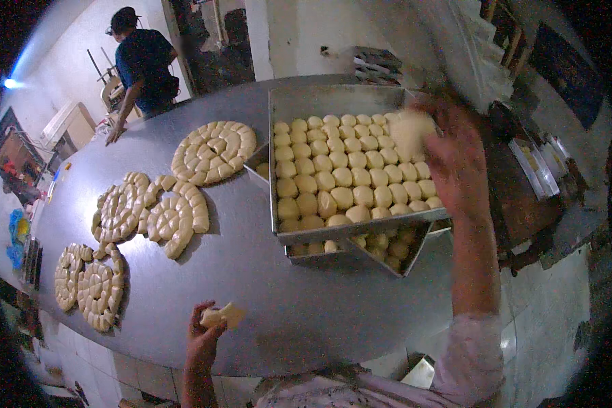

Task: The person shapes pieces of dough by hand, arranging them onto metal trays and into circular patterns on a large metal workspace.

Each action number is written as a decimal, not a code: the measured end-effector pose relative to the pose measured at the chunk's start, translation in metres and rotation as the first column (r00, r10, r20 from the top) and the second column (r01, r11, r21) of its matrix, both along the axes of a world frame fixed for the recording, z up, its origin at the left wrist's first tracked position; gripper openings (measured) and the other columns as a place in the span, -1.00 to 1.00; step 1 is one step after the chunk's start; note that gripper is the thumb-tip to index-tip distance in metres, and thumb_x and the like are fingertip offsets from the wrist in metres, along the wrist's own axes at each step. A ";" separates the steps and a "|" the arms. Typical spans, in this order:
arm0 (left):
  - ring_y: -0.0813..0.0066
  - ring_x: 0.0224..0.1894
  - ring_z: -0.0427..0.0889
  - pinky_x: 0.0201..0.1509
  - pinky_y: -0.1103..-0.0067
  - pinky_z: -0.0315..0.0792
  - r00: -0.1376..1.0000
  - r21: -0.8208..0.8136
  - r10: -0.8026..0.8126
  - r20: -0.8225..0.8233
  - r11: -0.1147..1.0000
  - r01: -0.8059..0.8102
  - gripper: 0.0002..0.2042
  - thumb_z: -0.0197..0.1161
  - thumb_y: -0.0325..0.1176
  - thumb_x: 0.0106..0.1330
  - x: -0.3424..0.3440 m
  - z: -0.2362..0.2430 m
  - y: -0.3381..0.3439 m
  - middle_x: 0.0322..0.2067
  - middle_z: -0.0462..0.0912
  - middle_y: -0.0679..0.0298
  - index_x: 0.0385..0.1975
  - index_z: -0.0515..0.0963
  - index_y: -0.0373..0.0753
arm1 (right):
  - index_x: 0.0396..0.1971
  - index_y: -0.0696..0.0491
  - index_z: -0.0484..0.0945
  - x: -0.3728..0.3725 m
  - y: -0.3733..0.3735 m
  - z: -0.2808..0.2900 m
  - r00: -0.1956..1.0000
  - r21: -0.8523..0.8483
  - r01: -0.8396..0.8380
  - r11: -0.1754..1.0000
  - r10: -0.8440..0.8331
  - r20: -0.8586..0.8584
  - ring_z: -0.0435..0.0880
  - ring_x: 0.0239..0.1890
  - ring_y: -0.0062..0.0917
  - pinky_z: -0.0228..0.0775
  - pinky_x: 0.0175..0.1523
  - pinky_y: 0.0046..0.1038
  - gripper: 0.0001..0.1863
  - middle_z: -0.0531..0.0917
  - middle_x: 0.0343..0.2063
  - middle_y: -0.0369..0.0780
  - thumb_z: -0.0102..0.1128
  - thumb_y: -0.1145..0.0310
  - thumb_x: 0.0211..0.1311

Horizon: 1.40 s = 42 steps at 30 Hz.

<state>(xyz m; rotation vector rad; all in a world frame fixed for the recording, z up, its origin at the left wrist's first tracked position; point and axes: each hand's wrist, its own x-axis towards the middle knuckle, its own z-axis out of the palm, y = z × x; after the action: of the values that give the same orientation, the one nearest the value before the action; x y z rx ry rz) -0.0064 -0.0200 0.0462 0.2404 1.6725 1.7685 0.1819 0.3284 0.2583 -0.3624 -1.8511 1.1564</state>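
Over the near edge of the table, my left hand [202,340] is closed around a pale dough piece [226,315]. My right hand [461,153], smeared by motion, holds a dough ball [411,133] above the right side of a deep metal tray [367,228]. Rows of smooth dough balls [341,178] fill most of that tray. It rests on other trays of dough balls, one of them turned so that its corner [404,272] juts out toward me.
Cut dough pieces lie in round coils on the metal table [272,306]: one coil [214,153] at the back, others [120,207] at left and more [96,289] nearer. Across the table, a person [145,64] in dark clothes rests a hand on its edge. Metal trays [534,166] stand at right.
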 end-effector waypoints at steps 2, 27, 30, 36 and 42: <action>0.45 -0.22 0.44 -0.17 0.58 0.38 0.999 0.006 0.029 -0.024 1.000 -0.029 -0.63 0.26 -0.50 0.01 0.010 -0.003 -0.003 -0.29 0.43 0.23 -0.15 0.35 -0.26 | -0.09 0.17 0.35 -0.013 0.064 0.029 0.849 0.868 0.437 0.236 -0.426 -0.312 0.41 -0.02 -0.43 0.27 0.07 -0.41 -0.58 0.45 -0.10 -0.20 0.11 0.43 -0.04; 0.46 -0.16 0.46 -0.14 0.57 0.38 0.831 0.012 -0.369 -0.417 0.912 0.411 -0.72 0.20 -0.47 0.10 -0.011 0.024 0.006 -0.22 0.50 0.19 -0.17 0.38 -0.22 | 0.05 0.06 0.30 -0.075 -0.182 -0.132 0.768 -0.096 -0.490 0.867 0.481 0.423 0.37 0.05 -0.37 0.20 0.11 -0.41 -0.51 0.40 0.00 -0.16 0.12 0.22 0.12; 0.48 -0.16 0.47 -0.14 0.57 0.37 0.701 -0.335 -0.595 -0.394 0.803 0.493 -0.78 0.15 -0.46 0.15 -0.030 0.016 -0.006 -0.23 0.52 0.18 -0.19 0.38 -0.22 | 0.01 0.08 0.37 -0.037 -0.213 -0.215 0.750 -0.489 -0.203 0.849 0.455 0.479 0.46 -0.04 -0.44 0.29 0.03 -0.47 -0.61 0.46 -0.05 -0.18 0.08 0.33 0.17; 0.55 -0.26 0.43 -0.17 0.61 0.32 0.988 0.076 -0.133 -0.075 0.987 0.139 -0.88 0.07 -0.47 0.21 -0.091 -0.027 -0.054 -0.37 0.47 0.28 -0.27 0.33 -0.21 | -0.07 0.10 0.44 0.098 -0.210 -0.262 0.447 0.566 0.181 0.805 -0.579 0.682 0.38 -0.08 -0.24 0.23 -0.02 -0.20 -0.63 0.44 -0.08 -0.11 0.09 0.38 0.07; 0.66 -0.43 0.28 -0.35 0.66 0.23 0.926 0.040 -0.357 -0.126 0.931 0.364 -0.85 0.12 -0.50 0.17 -0.069 -0.056 -0.033 -0.51 0.28 0.44 -0.42 0.25 -0.15 | -0.33 0.12 0.42 0.021 -0.134 -0.293 0.276 0.579 0.615 0.536 -0.834 0.478 0.38 -0.17 -0.14 0.17 -0.05 -0.17 -0.72 0.46 -0.27 -0.07 0.17 0.28 0.00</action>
<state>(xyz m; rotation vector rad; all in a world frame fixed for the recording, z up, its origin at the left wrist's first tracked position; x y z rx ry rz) -0.0749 -0.0532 -0.0099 0.6498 1.5348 1.5521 0.2025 0.1943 -0.0346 -1.5327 -2.0189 -0.0040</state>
